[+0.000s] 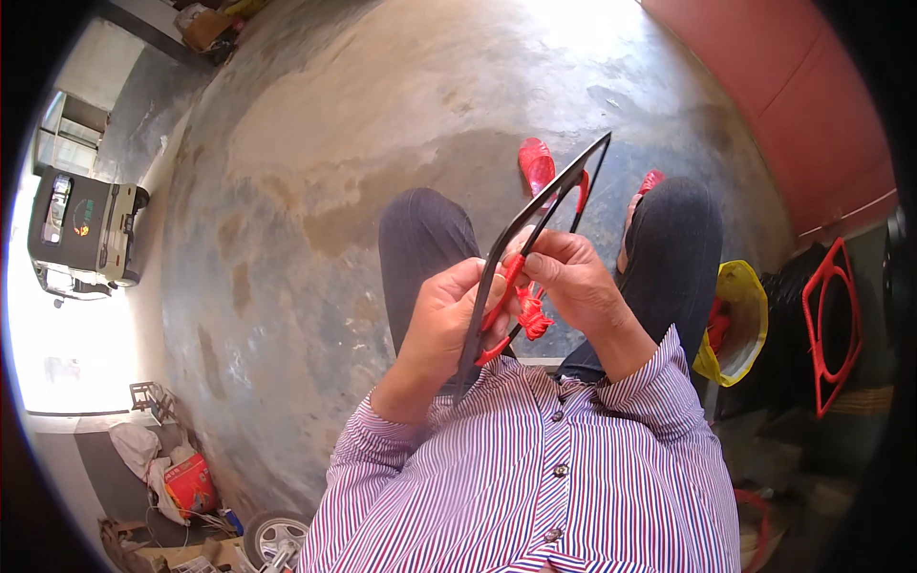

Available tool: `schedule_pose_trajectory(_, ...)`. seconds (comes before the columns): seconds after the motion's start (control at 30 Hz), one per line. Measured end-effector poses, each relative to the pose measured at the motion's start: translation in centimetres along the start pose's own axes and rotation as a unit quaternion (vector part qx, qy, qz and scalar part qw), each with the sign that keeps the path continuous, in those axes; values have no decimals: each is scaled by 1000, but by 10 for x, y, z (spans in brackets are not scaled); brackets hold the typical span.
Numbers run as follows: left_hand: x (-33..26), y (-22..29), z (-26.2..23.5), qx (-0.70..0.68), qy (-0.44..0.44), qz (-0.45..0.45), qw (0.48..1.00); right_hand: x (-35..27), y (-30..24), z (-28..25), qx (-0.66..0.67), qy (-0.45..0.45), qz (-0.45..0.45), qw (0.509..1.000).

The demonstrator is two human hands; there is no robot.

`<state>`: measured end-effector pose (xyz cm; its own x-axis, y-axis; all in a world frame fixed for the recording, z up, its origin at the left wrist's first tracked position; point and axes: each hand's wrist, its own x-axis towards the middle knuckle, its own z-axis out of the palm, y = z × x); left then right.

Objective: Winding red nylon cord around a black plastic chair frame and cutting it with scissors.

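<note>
Looking down from head height at a seated person's lap. Holding a thin black frame slanting upward from just above the shirt toward the upper right, out over the knees. Gripping the frame's lower left edge with the left hand, fingers curled around it. Pinching a red cord against the frame with the right hand, thumb and fingertips closed on the cord near the frame's middle. Bunching into a small knot of red loops just below the right hand, with a strand of the cord running along the frame's inner edge down to its lower end. Wearing a striped shirt in red, blue and white, cuffs at the wrists, and dark trousers. Showing red sandals past the knees on a bare concrete floor. Sitting near a yellow bag on the right, with a red frame leaning farther right. Lying at lower left, an orange container and a small wheel.
</note>
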<state>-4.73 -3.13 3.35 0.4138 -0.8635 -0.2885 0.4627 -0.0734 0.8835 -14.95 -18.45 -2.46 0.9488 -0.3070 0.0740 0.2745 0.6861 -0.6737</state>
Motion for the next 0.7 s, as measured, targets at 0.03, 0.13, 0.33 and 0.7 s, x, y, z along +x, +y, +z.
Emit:
schedule_pose_trajectory(0.03, -2, 3, 1, 63, 18, 33, 997, 1, 3, -3, -19, 17, -8, 1000)
schedule_pose_trajectory(0.13, -6, 19, -1, 330, 69, 300, 892, 0, 3, -2, -9, 30, 7, 999)
schedule_pose_trajectory(0.33, -59, 74, 66, 107, 11, 569, 815, -1, 8, -11, 4, 49, -9, 999)
schedule_pose_trajectory(0.7, -107, 107, 95, -69, -145, 547, 821, 0, 4, -5, 11, 33, -18, 999)
